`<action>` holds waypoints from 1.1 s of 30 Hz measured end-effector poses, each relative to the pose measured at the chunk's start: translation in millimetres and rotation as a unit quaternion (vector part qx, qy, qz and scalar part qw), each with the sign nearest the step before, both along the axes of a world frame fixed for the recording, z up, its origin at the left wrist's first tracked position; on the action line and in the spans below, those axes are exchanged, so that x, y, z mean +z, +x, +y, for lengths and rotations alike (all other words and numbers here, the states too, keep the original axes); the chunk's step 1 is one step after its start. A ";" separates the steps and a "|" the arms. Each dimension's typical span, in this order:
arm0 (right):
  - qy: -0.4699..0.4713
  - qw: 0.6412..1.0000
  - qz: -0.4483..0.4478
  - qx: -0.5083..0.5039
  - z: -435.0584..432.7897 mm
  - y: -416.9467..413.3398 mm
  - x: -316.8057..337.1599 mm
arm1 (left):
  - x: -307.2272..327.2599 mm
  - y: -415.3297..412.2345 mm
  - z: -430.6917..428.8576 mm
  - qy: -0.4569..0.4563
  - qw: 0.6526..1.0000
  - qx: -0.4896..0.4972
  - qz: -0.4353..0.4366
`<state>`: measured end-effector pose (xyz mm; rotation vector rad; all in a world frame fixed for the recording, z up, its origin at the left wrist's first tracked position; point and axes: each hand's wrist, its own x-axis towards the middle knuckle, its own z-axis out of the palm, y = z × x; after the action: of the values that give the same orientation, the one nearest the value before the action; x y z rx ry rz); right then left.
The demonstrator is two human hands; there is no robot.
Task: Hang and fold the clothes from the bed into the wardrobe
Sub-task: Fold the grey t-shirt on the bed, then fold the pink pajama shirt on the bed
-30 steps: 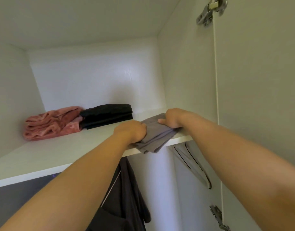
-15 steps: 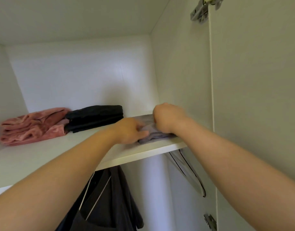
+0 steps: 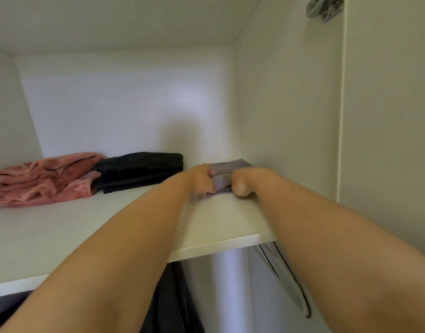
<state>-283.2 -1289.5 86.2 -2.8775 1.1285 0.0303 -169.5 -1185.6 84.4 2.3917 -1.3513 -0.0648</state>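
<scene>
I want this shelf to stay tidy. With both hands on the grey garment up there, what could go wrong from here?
1. The left hand and right hand grip the grey garment with curled fingers, so its fold may bunch or loosen when they let go.
2. The black folded stack sits close on its left; a sideways shove could push it askew into the pink garment beside it.

Head view, close, facing the wardrobe shelf

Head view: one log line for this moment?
left hand: grips grey garment | right hand: grips same | location: shelf, right of black stack
</scene>
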 end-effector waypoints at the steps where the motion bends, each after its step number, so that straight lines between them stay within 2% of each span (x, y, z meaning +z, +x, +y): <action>1: 0.010 1.000 -0.019 -0.009 -4.6 5.1 -1.1 | -6.5 2.9 -4.8 -0.058 0.998 0.001 -0.029; 3: 0.011 0.998 -0.046 -0.038 -15.9 16.0 -7.1 | -18.5 5.7 -11.9 -0.143 0.984 -0.003 -0.102; 6: 0.010 0.996 -0.084 -0.027 -21.6 21.4 -10.7 | -26.2 11.7 -21.7 -0.118 0.976 -0.034 -0.178; 11: -0.108 0.986 -0.125 -0.031 -26.4 20.3 -13.3 | -24.7 6.5 -27.2 0.010 0.994 -0.033 -0.103; 15: -0.064 0.995 -0.065 -0.037 -13.5 23.5 -11.8 | -24.5 -4.2 -11.8 0.022 0.992 -0.002 -0.121; 17: -0.061 0.995 -0.067 -0.038 2.5 11.1 -5.1 | -15.7 -15.0 8.0 0.018 0.992 0.043 -0.120; 19: -0.082 0.991 -0.102 -0.027 26.9 -9.4 2.0 | -8.2 -22.4 43.4 -0.045 0.990 0.086 -0.107; 21: -0.093 0.977 -0.191 -0.021 56.3 -29.4 14.9 | 4.4 -28.3 87.5 -0.116 0.982 0.114 -0.097; 26: -0.006 0.913 -0.394 0.101 190.9 -67.0 8.7 | -4.8 -83.9 244.3 -0.302 0.930 0.176 -0.117; 29: 0.051 0.864 -0.461 0.194 289.6 -78.6 -20.9 | -36.3 -131.4 337.9 -0.320 0.920 0.200 -0.103; 31: 0.055 0.854 -0.454 0.250 350.8 -81.3 -42.3 | -55.9 -156.9 397.0 -0.320 0.912 0.241 -0.090; 33: 0.069 0.835 -0.456 0.301 408.2 -85.5 -61.1 | -72.6 -179.3 455.8 -0.326 0.889 0.310 -0.083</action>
<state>-368.7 -881.3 25.1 -2.4234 0.0331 -1.0446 -348.8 -729.9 11.8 2.1236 -0.4708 0.6732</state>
